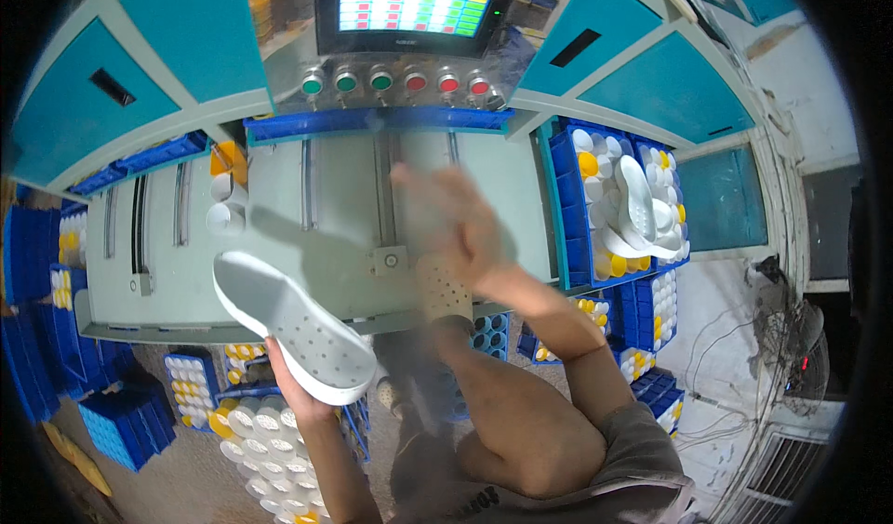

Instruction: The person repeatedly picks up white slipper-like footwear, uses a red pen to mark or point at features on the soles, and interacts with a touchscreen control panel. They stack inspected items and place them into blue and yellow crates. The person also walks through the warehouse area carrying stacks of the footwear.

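My left hand (296, 384) grips the heel end of a white perforated shoe sole (302, 329), tilted with its toe to the upper left. The fingers are mostly hidden beneath it. Blurred by a smear down the middle of the picture, my right hand (460, 222) is raised over the pale machine bed (502, 208), its fingers apart and nothing visible in them. Below that hand, a beige perforated clog (446, 290) is on my foot at the bed's front edge. More white shoe pieces (634, 203) lie on a blue crate (575, 236) at the right.
A lit screen (417, 1) hangs above a row of green and red buttons (416, 81). An orange cup (227, 160) and white cups (225, 217) stand on the bed's left. Metal rails (309, 185) cross it. Blue crates (126, 422) and white-and-yellow cylinders (265, 450) crowd the floor.
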Available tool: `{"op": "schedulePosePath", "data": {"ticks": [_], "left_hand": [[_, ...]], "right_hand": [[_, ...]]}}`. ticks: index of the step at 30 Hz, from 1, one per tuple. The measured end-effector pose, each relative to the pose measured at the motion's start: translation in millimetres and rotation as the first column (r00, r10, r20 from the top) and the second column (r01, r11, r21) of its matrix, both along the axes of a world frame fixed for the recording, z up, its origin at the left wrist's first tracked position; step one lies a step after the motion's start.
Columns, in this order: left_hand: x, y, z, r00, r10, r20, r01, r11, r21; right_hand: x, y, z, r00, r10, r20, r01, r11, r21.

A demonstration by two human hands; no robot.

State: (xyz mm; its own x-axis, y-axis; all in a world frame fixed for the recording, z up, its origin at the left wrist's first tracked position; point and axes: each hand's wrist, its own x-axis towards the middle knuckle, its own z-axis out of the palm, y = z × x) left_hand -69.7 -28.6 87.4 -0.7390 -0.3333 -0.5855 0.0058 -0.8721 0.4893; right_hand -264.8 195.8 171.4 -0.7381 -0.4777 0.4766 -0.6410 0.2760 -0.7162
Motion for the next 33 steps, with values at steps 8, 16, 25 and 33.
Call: {"op": "schedulePosePath", "data": {"ticks": [8, 16, 25, 33], "left_hand": [[7, 1, -8, 0.996, 0.07, 0.055, -0.07, 0.998, 0.001], [9, 1, -11, 0.998, 0.046, -0.033, -0.046, 0.999, 0.016], [12, 2, -11, 0.998, 0.025, -0.054, -0.025, 1.0, -0.006], [14, 6, -5, 0.996, 0.032, -0.078, -0.032, 0.999, 0.009]], "right_hand": [[-89, 11, 30, 0.751, -0.394, -0.529, 0.431, 0.901, -0.06], [-102, 13, 29, 0.72, -0.416, -0.555, 0.463, 0.884, -0.061], [-104, 13, 30, 0.709, -0.409, -0.575, 0.452, 0.889, -0.074], [-101, 10, 36, 0.695, -0.383, -0.609, 0.422, 0.902, -0.086]]}}
